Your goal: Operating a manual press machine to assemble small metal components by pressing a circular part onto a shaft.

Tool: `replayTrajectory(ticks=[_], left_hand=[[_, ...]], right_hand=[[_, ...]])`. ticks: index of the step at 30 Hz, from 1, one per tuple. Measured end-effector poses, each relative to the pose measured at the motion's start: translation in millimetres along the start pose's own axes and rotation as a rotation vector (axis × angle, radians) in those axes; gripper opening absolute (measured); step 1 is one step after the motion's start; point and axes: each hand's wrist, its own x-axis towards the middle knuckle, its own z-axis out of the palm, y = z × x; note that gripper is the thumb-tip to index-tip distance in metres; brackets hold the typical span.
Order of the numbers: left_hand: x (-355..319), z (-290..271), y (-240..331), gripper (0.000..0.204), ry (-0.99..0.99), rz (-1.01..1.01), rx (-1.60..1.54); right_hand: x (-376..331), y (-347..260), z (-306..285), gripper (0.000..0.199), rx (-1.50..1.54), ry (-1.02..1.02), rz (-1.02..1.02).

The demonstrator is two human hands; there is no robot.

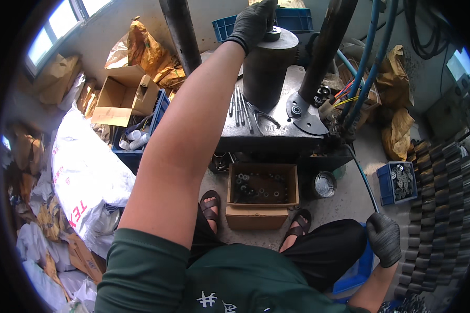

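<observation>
My left hand, in a dark grey glove, reaches far forward over a thick steel cylinder on the metal worktable. Its fingers are closed round a dark upright piece whose kind I cannot make out, just above a dark ring on the cylinder's flat top. The fingertips are partly hidden at the upper edge. At lower right, my right hand, also gloved, is wrapped round the end of a long thin lever, which runs up to the side of the table.
Thin metal rods, pliers and a fan-shaped plate lie on the table, between two dark posts. Below stands a cardboard box of small rings, with a tin beside it. Stacked dark cylinders fill the right.
</observation>
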Motion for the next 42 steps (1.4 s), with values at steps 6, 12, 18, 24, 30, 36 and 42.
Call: replayTrajectory(ticks=[6,12,18,24,30,36,42], left_hand=[[4.2,11.6,-13.1,0.079,-0.024,0.053,0.050],[1.6,1.4,-2.2,0.083,-0.094,0.117,0.414],[6.5,-32.6,27.6,0.042,-0.053,-0.476,-0.654],[6.8,-34.3,27.8,0.040,-0.110,-0.507,-0.687],[5.9,-27.2,25.7,0.035,-0.053,-0.567,-0.861],[4.2,-29.1,26.5,0.038,-0.064,-0.567,-0.901],[5.3,-33.3,29.4,0.041,-0.059,-0.550,-0.753]], right_hand=[[6.9,-2.2,-7.2,0.010,-0.066,-0.015,-0.006],[8.6,-3.7,-9.8,0.011,-0.114,0.009,-0.020],[17.9,-5.0,-23.9,0.020,-0.027,0.028,-0.044],[27.9,-0.4,-36.5,0.027,0.064,0.075,-0.089],[28.1,3.1,-38.1,0.026,-0.177,-0.355,-0.096],[26.6,2.2,-36.5,0.022,-0.024,-0.107,-0.081],[29.3,1.5,-39.8,0.024,0.065,-0.060,-0.068]])
